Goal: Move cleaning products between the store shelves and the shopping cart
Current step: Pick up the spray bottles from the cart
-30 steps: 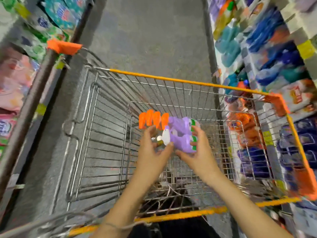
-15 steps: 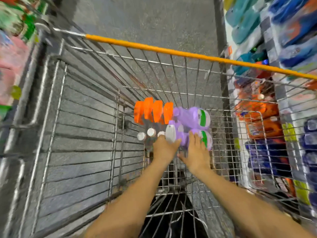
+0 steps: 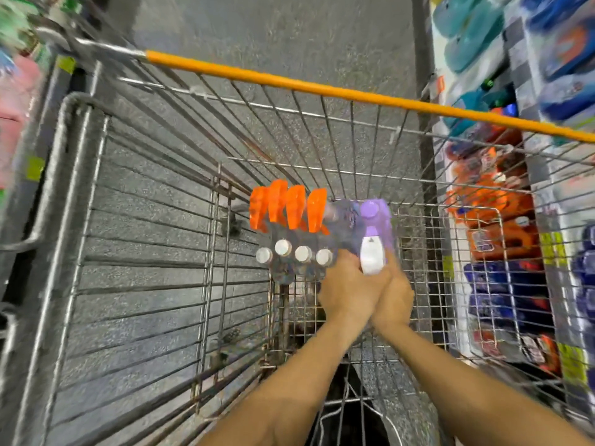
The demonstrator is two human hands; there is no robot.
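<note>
Head view is showing the wire cart [image 3: 145,220] filling the aisle, with a row of four orange-and-white bottles [image 3: 294,207] sitting low inside it, just left of the hands. The left hand [image 3: 347,284] and the right hand [image 3: 394,294] are pressing together, cupping the white near end of the purple bottle [image 3: 375,217]. Their fingers seem to be curling round it, though blur is hiding them. The purple bottle is lying just beyond both hands, beside the row. Store shelves [image 3: 499,220] are standing at right.
</note>
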